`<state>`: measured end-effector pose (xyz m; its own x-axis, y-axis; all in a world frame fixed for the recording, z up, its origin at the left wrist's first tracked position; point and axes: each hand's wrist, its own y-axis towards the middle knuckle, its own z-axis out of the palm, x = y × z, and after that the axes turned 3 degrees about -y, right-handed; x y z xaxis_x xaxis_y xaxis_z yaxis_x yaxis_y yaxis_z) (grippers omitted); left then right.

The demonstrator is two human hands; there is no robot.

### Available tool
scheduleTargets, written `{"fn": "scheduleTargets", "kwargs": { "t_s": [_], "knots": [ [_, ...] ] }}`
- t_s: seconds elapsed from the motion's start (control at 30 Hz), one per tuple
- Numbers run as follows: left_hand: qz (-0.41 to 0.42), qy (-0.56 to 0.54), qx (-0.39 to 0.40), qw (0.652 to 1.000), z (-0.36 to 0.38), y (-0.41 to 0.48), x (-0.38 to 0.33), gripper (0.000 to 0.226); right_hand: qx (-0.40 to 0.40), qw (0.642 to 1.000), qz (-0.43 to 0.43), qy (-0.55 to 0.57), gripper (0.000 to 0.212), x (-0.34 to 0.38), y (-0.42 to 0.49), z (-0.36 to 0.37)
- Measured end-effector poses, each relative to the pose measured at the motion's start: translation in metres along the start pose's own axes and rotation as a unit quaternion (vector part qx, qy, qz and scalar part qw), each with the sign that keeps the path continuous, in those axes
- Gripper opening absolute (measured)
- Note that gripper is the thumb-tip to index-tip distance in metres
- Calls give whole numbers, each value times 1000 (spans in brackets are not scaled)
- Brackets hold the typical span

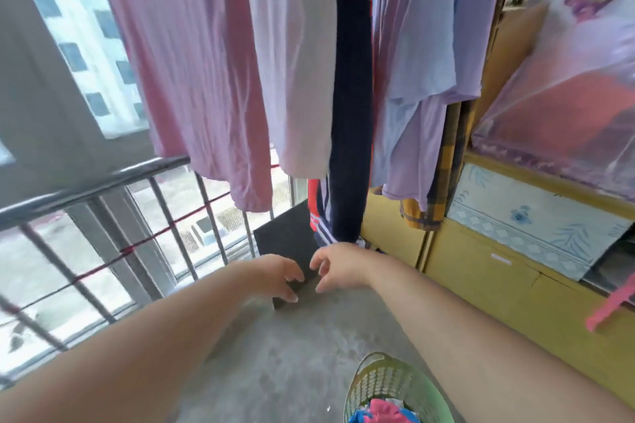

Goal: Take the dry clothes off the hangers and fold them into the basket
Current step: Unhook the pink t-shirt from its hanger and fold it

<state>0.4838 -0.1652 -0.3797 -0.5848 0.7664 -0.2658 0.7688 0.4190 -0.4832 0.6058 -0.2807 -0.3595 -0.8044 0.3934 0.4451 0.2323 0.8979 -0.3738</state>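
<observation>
While clothes (178, 62) hang overhead, left hand (275, 276) curls against a dark flat piece (287, 244); grip unclear. Right hand (335, 268) loosely curled, fingers apart, empty. Green basket (371, 385) below right forearm, holding pink and blue garments (381, 410).

basket (374, 385): green plastic lattice | railing (103, 182): smooth metal | floor (292, 336): rough concrete | shirts (192, 62): soft cloth

The left forearm (154, 336) and right forearm (464, 319) are bare, as are the left grip (278, 276) and right grip (335, 268).
</observation>
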Motion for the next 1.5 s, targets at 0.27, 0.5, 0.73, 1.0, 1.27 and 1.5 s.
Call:
{"fn": "scheduleTargets", "kwargs": {
  "t_s": [0.27, 0.5, 0.73, 1.0, 1.27, 1.5],
  "knots": [
    [-11, -19, -88, 996, -70, -75, 79, 47, -14, 997, -62, -34, 51, 110, -3, -37],
    [12, -80, -282, 956, -150, -130, 124, 18, 4, 986, -151, -75, 38, 193, -19, -76],
    [94, -156, -493, 851, -238, -173, 103, 33, -416, 879, -213, -97, 36, 253, -54, -151],
    [192, -42, -556, 807, -311, -182, 38, 74, -671, 634, -146, -355, 35, 279, -95, -227],
    [256, -155, -682, 668, -356, -189, -19, 72, -685, 651, 35, -326, 44, 306, -143, -286],
    [233, -169, -671, 683, -383, -205, -42, 67, -674, 704, -37, -220, 30, 301, -137, -292]
  ]
}}
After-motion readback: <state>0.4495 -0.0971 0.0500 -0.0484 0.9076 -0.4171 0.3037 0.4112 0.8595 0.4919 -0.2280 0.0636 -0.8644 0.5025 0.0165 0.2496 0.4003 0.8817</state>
